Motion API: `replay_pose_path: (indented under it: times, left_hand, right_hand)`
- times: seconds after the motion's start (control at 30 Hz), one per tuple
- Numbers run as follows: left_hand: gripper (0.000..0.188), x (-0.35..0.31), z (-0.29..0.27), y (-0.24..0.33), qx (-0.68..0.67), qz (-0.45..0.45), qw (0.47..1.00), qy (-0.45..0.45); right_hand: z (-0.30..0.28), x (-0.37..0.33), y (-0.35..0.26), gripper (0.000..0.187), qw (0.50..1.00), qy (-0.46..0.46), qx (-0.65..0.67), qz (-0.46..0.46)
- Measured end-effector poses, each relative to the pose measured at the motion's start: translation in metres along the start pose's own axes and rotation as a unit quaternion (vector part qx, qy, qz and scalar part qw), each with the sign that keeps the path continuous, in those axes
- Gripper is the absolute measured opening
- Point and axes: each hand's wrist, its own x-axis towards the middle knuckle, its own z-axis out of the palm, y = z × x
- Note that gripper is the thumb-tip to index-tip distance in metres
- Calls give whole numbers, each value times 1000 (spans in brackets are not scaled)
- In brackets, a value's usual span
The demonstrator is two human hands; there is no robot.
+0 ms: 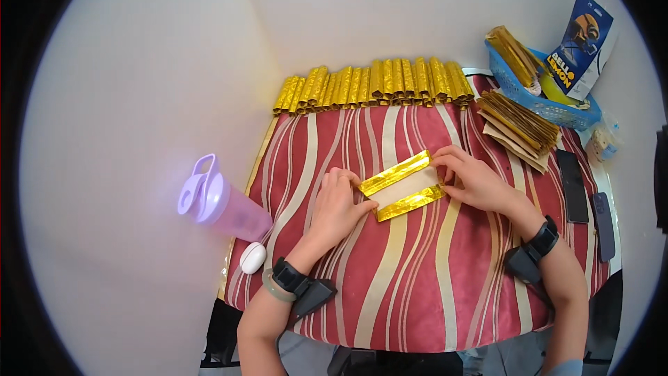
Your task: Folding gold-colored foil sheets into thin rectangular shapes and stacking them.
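Note:
A rectangular sheet with a pale inner face lies slightly tilted at the middle of the striped cloth. Its two long sides are folded inward and show shiny gold foil. My left hand grips the sheet's left end, with the thumb at the near corner and the fingers at the far one. At the right end, my right hand holds the sheet the same way, finger and thumb spread across its width. Both wrists wear black straps with dark devices. Beyond my hands, a row of gold foil tubes lines the far edge of the table.
Far right, a blue basket holds a gold bundle and a dark blue packet. Stacked gold and brown sheets lie before it. Two phones rest on the right. Left stand a purple bottle and a small white case.

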Motion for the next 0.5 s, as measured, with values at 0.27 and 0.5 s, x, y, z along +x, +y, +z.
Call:
replay_pose_path:
  times: [0.27,0.5]
  left_hand:
    - [52,-6,8,6,-34,-71,997,16]
    - [41,-11,8,7,56,-32,998,19]
  right_hand:
    - [5,-1,19,50,999,-37,5,12]
    - [6,-6,21,50,1000,-15,-3,15]
